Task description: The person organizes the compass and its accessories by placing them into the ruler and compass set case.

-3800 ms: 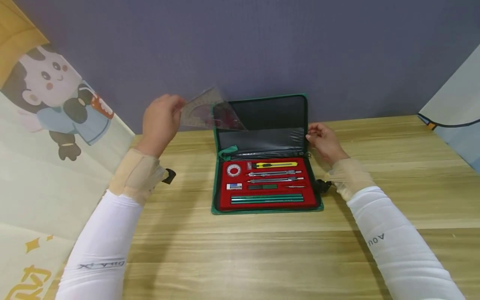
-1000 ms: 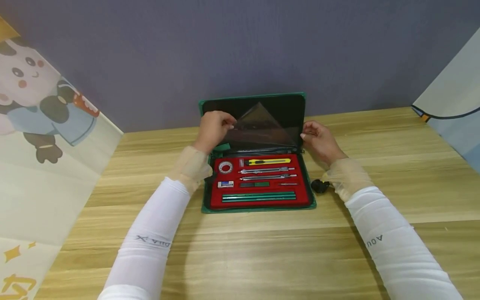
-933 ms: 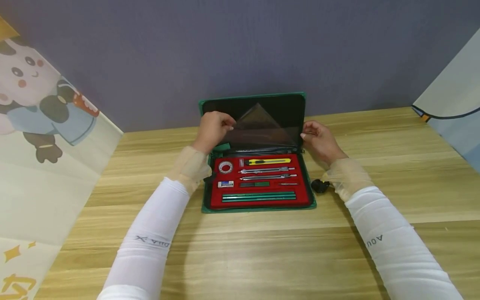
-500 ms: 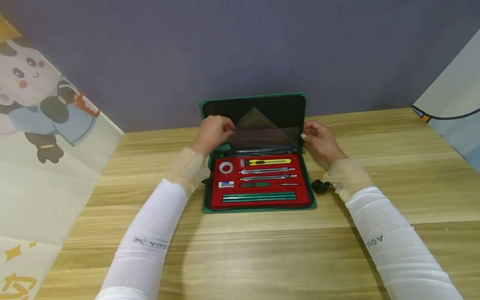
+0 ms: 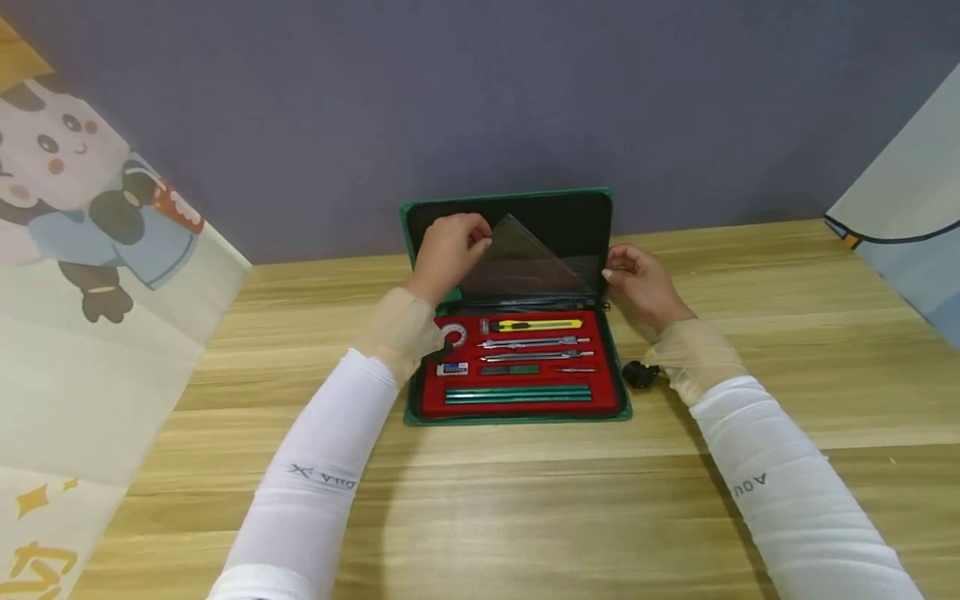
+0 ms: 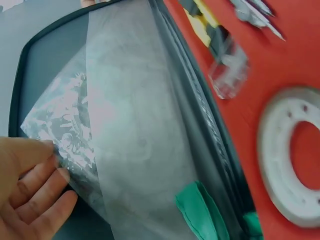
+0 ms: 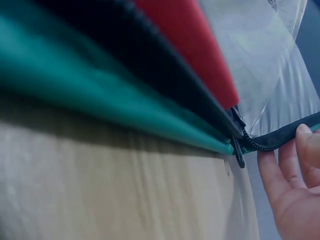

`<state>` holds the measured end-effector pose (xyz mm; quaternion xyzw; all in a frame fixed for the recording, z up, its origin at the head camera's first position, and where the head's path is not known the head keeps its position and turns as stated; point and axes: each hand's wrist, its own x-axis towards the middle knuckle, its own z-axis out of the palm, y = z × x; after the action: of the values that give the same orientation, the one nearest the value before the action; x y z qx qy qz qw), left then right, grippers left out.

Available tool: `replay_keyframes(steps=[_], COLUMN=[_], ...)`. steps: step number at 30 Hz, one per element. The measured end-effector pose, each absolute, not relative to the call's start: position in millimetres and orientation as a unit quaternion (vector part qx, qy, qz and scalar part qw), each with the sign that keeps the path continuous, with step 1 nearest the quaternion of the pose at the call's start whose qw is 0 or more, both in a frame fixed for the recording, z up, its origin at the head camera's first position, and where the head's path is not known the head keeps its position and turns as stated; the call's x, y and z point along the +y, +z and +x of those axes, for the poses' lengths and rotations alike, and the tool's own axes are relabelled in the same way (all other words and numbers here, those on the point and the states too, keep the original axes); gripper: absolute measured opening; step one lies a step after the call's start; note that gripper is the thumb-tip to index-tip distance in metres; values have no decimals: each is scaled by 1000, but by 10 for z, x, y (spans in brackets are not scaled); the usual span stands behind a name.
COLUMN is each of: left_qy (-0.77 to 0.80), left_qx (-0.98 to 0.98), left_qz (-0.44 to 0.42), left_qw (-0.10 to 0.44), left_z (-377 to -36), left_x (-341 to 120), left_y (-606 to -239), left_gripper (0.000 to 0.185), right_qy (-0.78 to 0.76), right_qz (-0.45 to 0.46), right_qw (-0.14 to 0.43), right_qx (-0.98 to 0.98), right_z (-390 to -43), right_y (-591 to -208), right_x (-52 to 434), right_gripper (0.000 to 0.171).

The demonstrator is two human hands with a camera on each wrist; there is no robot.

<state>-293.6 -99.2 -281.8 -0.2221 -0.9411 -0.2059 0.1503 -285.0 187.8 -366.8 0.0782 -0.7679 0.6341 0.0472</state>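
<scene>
A clear set square (image 5: 525, 254) sits mostly inside the transparent pocket (image 6: 135, 120) of the upright case lid, its top corner standing above the pocket's edge. My left hand (image 5: 453, 254) pinches its left slanted side close to that corner; in the left wrist view the thumb (image 6: 30, 150) lies at the plastic's edge. My right hand (image 5: 647, 283) grips the right rim of the lid between thumb and fingers, near the zipper pull (image 7: 239, 152). The green zip case (image 5: 517, 421) lies open, with red lining.
In the red tray lie a yellow utility knife (image 5: 540, 325), two metal compasses (image 5: 536, 342), a white ring-shaped piece (image 5: 454, 335), an eraser (image 5: 452, 368) and green pencils (image 5: 517, 394). A grey-blue wall (image 5: 525, 100) rises behind the wooden table (image 5: 510, 500).
The left hand brought the set square from left of the case over the lid and down into its pocket, then shifted up and right along its edge. The right hand stayed at the lid's rim.
</scene>
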Motion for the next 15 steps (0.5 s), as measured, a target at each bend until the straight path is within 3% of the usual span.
replay_keyframes(steps=[15], left_qy=[-207], left_qx=[-937], left_qz=[-228], left_qw=[163], left_z=[-2917], left_x=[-1029], left_y=[-2901], left_gripper=[12], right_qy=[628], right_qz=[75], right_qw=[48], right_qx=[-773], right_z=[-2850], right_y=[-3664], right_x=[1868], right_gripper=[14])
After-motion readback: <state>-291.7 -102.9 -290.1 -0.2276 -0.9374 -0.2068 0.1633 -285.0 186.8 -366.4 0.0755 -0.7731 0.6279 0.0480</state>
